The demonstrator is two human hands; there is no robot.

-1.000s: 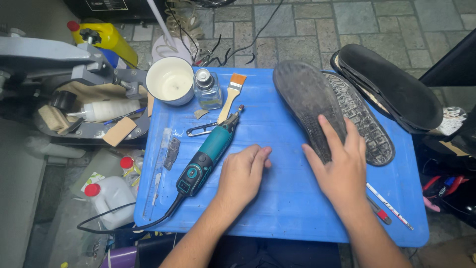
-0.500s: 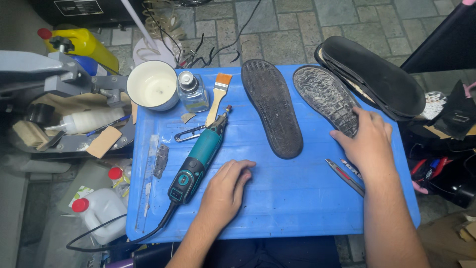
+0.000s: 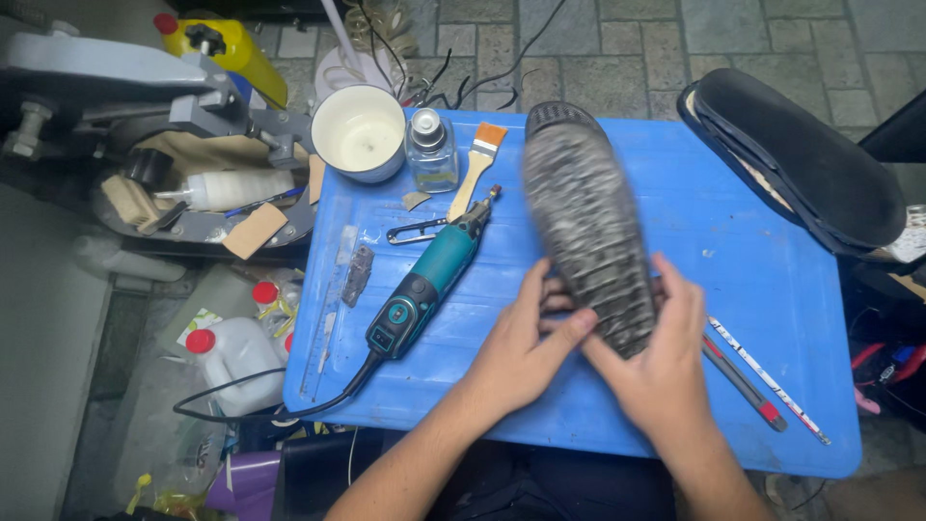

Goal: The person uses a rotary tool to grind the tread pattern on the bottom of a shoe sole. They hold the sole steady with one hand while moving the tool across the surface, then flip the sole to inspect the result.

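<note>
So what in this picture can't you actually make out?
- Shoe sole: blurred in the head view, so its tread pattern is unclear.
- Whether a second sole lies under it: hidden by the sole, the left hand and the right hand.
- Black shoe: its far side hangs past the blue table, partly hidden.
- Liquid in the small glass bottle: too small to tell.
- Red-capped jug: partly hidden by the table edge.

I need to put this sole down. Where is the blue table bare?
Bare: the blue table between the shoe sole and the black shoe, and its near edge below the rotary tool. Crowded: the far left corner around the white cup, bottle and brush.
</note>
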